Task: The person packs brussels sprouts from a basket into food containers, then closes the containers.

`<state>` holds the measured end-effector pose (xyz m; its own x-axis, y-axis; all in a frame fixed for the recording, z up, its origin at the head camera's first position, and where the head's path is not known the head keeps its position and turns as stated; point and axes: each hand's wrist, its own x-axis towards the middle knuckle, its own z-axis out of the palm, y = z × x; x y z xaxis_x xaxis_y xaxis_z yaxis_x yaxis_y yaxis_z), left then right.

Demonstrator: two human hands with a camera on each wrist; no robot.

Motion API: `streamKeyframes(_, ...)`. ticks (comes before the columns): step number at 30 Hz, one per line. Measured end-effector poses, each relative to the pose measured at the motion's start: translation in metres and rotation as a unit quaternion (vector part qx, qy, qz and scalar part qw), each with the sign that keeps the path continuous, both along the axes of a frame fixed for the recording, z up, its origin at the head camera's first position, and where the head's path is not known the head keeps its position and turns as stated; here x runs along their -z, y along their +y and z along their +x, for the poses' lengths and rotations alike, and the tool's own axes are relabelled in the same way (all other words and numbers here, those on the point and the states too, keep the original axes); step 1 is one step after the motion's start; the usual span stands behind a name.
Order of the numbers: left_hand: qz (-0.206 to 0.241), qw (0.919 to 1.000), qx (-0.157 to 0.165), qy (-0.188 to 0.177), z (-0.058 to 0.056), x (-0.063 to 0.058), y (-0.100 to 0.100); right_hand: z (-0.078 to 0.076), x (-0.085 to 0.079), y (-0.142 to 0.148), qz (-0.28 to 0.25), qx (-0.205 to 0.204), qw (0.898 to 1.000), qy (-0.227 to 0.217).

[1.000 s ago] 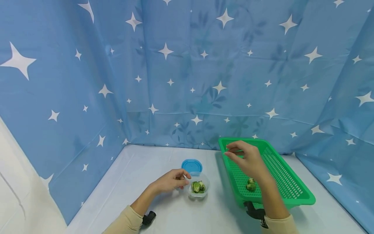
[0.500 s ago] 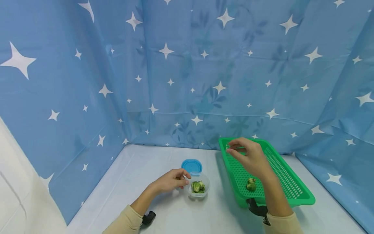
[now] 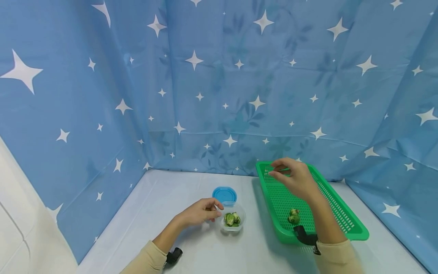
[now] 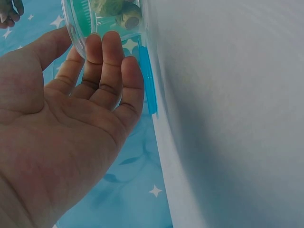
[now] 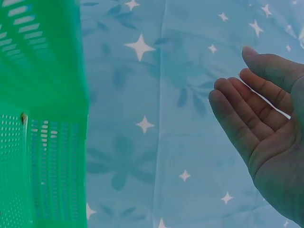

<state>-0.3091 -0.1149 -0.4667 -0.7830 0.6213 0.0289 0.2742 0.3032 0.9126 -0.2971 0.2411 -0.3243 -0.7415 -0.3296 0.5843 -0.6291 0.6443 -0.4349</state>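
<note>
In the head view a small clear plastic container [image 3: 231,229] holds Brussels sprouts [image 3: 230,219]. My left hand [image 3: 200,212] holds it at its left side, thumb and fingertips at the rim. The left wrist view shows the curved fingers [image 4: 112,66] against the container wall [image 4: 78,28]. Over the green basket [image 3: 278,230] hovers my right hand [image 3: 295,179], fingers loosely bent and nothing between them; the right wrist view shows its bare palm [image 5: 275,142]. Brussels sprout pieces [image 3: 293,217] lie on the basket floor near its front; I cannot tell whether one or two.
Just behind the container lies a round blue lid [image 3: 224,194] on the white tabletop [image 3: 171,190]. A blue star-patterned curtain [image 3: 212,95] stands behind the table and along both sides. The basket's raised walls border the right forearm.
My right hand has drifted slightly right and up above the basket, still holding nothing. The left hand, container, lid and basket stay where they were.
</note>
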Motion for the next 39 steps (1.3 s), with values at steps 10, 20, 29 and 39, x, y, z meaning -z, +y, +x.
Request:
streamKeyframes(10,-0.002,1.0,0.001,0.004,0.0,0.001,0.0,-0.013,0.001,0.021,0.005,0.024,0.998,-0.064)
streamKeyframes(20,-0.001,1.0,0.0,0.005,0.001,0.001,0.0,-0.021,0.007,0.034,0.017,0.036,0.996,-0.079)
streamKeyframes(29,0.003,1.0,0.001,0.003,0.0,0.001,0.0,-0.028,0.01,0.046,0.017,0.041,0.992,-0.12)
streamKeyframes(39,0.001,1.0,0.003,0.005,0.001,0.002,0.0,-0.039,0.017,0.052,0.031,0.045,0.989,-0.135)
